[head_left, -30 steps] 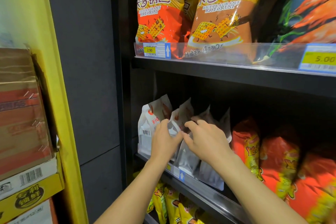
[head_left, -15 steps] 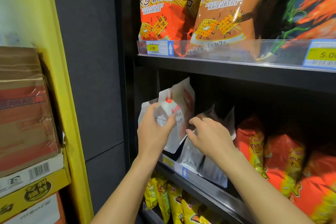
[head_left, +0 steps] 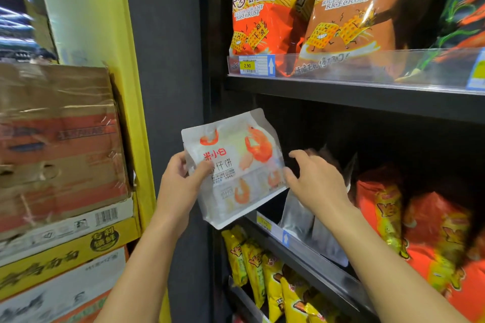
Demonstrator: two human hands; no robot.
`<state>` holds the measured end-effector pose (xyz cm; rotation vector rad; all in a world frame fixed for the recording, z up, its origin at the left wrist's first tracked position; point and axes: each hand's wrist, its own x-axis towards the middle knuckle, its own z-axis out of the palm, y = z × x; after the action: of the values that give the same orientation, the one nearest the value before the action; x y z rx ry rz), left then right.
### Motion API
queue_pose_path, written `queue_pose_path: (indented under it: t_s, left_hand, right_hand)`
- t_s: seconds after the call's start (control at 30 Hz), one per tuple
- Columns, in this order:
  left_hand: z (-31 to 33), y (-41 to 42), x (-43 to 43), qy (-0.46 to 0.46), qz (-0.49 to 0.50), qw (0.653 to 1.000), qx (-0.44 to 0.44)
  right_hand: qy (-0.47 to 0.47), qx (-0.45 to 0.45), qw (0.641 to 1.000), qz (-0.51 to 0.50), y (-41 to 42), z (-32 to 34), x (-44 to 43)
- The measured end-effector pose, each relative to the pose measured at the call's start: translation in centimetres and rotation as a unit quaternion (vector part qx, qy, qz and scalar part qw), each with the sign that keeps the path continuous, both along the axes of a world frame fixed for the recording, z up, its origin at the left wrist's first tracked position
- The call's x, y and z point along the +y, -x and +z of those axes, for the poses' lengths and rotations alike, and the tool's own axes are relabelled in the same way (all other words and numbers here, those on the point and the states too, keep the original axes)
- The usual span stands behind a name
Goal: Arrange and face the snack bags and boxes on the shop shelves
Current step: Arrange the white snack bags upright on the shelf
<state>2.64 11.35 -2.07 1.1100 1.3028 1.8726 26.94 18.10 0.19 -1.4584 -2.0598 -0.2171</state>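
Note:
My left hand (head_left: 181, 181) grips a white snack bag with orange shrimp pictures (head_left: 241, 165) by its left edge, thumb across the front. The bag is out of the middle shelf (head_left: 309, 252), held in front of its left end with its printed face towards me. My right hand (head_left: 317, 181) hovers at the bag's right edge with fingers spread; I cannot tell if it touches. Below that hand, two more white bags (head_left: 312, 233) of the same kind lean on the shelf, showing their plain backs.
Orange rice crust bags (head_left: 265, 8) stand on the upper shelf behind a clear rail. Red bags (head_left: 430, 238) fill the middle shelf's right side, yellow bags (head_left: 257, 267) the shelf below. Stacked cardboard cartons (head_left: 60, 144) sit at left beside a yellow post (head_left: 105, 47).
My left hand pulled one white bag up and out of the shelf row, then turned it so its printed front faces me. My right hand left the remaining bags and rose to its edge.

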Motion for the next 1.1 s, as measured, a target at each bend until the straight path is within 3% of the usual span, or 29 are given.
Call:
queue_pose_path:
  t_s: [0.13, 0.23, 0.33, 0.5, 0.73, 0.8, 0.93, 1.0, 1.1]
  left_hand:
    - [-0.2, 1.9, -2.0, 0.000, 0.009, 1.000, -0.019]
    - [0.0, 3.2, -4.0, -0.006, 0.011, 1.000, -0.017]
    - [0.4, 4.6, -5.6, -0.009, 0.000, 0.999, -0.031]
    - [1.3, 6.9, -7.2, -0.017, -0.050, 0.997, -0.064]
    - [1.8, 9.8, -8.2, -0.009, -0.118, 0.991, -0.055]
    - [1.9, 10.4, -8.5, 0.002, -0.157, 0.984, -0.081]
    - [2.2, 11.2, -9.2, 0.034, -0.198, 0.958, -0.203]
    - [2.1, 11.4, -9.7, 0.042, -0.215, 0.950, -0.222]
    - [2.2, 11.2, -10.4, 0.040, -0.236, 0.948, -0.211]
  right_hand:
    - [-0.082, 0.109, 0.989, 0.057, 1.5, -0.3, -0.7]
    - [-0.086, 0.199, 0.968, 0.129, 3.1, -0.7, -1.7]
    - [0.013, 0.283, 0.940, 0.189, 5.1, -1.0, -3.4]
    - [0.222, 0.398, 0.841, 0.292, 7.6, -0.6, -5.6]
    - [0.276, 0.479, 0.787, 0.275, 10.1, -1.3, -8.2]
    - [0.304, 0.528, 0.745, 0.274, 10.1, -1.6, -8.7]
    - [0.369, 0.639, 0.615, 0.277, 9.5, -3.1, -9.6]
    - [0.386, 0.680, 0.561, 0.274, 9.0, -3.9, -9.8]
    - [0.384, 0.711, 0.528, 0.262, 8.3, -4.5, -9.7]
